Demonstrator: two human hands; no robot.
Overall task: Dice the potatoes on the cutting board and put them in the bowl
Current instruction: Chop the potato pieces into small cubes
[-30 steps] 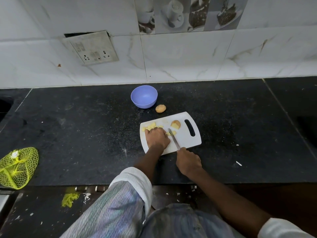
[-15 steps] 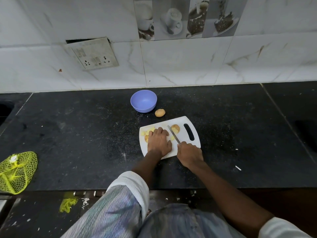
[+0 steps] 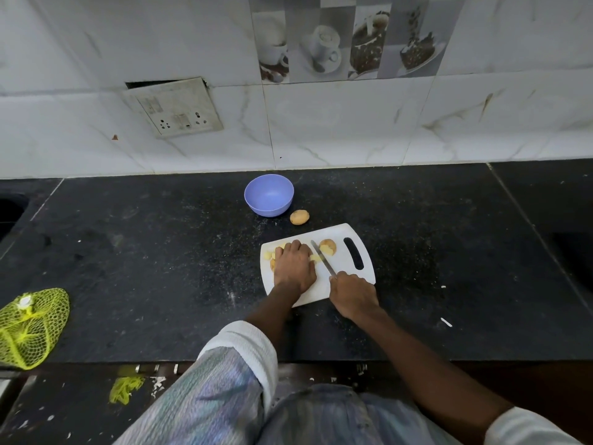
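Note:
A white cutting board (image 3: 345,273) lies on the black counter. My left hand (image 3: 293,268) presses down on cut potato pieces (image 3: 268,254) at the board's left side, its fingers bent over them. My right hand (image 3: 353,293) grips the handle of a knife (image 3: 322,257) whose blade points away from me, just right of my left fingers. A potato half (image 3: 328,247) sits on the board beyond the blade. A whole potato (image 3: 299,217) lies on the counter behind the board, beside a blue bowl (image 3: 269,195) that looks empty.
A yellow net bag (image 3: 30,326) rests at the counter's left front edge. A sink opening (image 3: 9,210) is at far left. A tiled wall with a socket plate (image 3: 175,109) rises behind the counter. Small white scraps (image 3: 446,322) lie right of the board.
My left hand has slid forward over the potato pieces, and the knife has moved further onto the board next to it. The camera view has tilted slightly.

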